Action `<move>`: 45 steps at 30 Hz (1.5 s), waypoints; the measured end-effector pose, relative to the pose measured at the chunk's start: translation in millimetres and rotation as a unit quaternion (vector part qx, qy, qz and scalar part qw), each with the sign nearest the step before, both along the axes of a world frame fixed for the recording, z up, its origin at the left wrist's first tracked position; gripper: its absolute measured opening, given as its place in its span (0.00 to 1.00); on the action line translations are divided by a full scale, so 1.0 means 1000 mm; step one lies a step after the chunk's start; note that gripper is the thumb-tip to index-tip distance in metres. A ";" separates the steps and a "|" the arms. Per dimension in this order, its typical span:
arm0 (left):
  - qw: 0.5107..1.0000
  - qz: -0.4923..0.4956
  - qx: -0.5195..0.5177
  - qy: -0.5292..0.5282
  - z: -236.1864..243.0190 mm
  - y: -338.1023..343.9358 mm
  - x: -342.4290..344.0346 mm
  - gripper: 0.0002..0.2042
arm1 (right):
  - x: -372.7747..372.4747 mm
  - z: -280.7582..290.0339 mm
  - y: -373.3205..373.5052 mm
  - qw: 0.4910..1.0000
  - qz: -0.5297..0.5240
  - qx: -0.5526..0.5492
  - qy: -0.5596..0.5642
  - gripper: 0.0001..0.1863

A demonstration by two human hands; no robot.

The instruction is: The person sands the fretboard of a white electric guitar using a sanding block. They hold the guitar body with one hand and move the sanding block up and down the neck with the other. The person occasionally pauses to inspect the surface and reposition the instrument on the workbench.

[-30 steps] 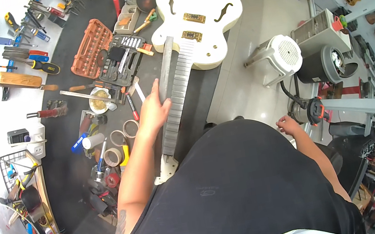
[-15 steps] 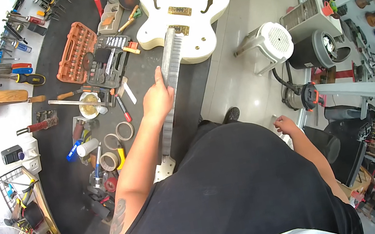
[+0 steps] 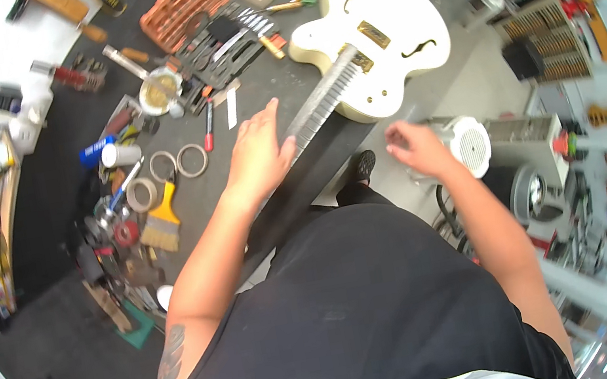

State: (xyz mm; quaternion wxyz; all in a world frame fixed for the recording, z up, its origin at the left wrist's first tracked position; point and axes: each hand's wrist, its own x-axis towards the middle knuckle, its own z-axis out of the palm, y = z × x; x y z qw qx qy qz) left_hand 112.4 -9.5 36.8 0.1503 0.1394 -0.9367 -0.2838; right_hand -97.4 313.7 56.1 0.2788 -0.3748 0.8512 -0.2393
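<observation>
A white electric guitar with f-holes and gold pickups lies face up on the dark workbench, its neck slanting down to the left toward me. My left hand is by the fretboard, fingers stretched and thumb apart at the neck's edge. A greyish strip runs along the neck; the hand and arm hide much of its lower part. My right hand is held in the air right of the bench, below the guitar body, its fingers loosely bent and apart with nothing visible in them.
Left of my hand lie a red marker, tape rolls, a yellow-handled brush and a small bowl. An open tool case sits farther back. Beyond the bench's right edge are a white stool and a bin.
The view has turned, so the guitar appears farther right. My right hand has come up and forward from beside my body. My left hand's single pointing finger has given way to outstretched fingers.
</observation>
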 end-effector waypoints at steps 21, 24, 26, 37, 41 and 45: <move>0.632 0.775 0.008 0.012 -0.162 0.201 0.055 0.34 | 0.061 0.004 -0.295 0.575 0.789 -0.202 0.073 0.40; 0.563 0.824 0.013 -0.055 -0.177 0.173 0.054 0.39 | 0.066 -0.016 -0.301 0.563 0.823 -0.075 0.023 0.43; 0.543 0.832 0.026 -0.106 -0.183 0.168 0.050 0.38 | 0.054 -0.020 -0.297 0.580 0.814 -0.009 0.014 0.45; 0.535 0.838 0.012 -0.105 -0.167 0.147 0.052 0.28 | 0.162 -0.060 -0.333 0.530 0.833 -0.151 -0.051 0.41; 0.518 0.847 0.007 -0.122 -0.178 0.163 0.051 0.29 | 0.130 -0.047 -0.317 0.537 0.835 -0.098 -0.068 0.41; 0.528 0.838 0.040 -0.132 -0.169 0.157 0.053 0.31 | 0.011 -0.033 -0.306 0.576 0.817 -0.040 0.007 0.44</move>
